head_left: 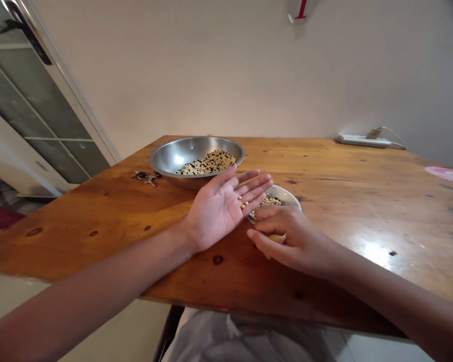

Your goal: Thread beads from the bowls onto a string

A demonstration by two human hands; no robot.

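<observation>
My left hand (pixel 221 213) is held palm up, with its fingers stretched out flat. A few pale yellow soybeans (pixel 243 202) rest on the palm near the base of the fingers. Close beside it, my right hand (pixel 292 234) is curled palm down at the near side of a small white bowl (pixel 292 198). Whether anything sits between its fingertips is hard to make out. Pale beans (pixel 272 200) show inside the white bowl, partly covered by both hands. Behind my left hand stands a wide steel bowl (pixel 164 160) with mixed yellow and dark beans (pixel 215 163).
A bunch of keys (pixel 148 178) lies left of the steel bowl on the wooden table (pixel 347 196). At the back right is a white power strip (pixel 364 141) with a plug and cable. A pink-and-white round sticker (pixel 447 174) marks the right side. A door (pixel 41 95) stands at left.
</observation>
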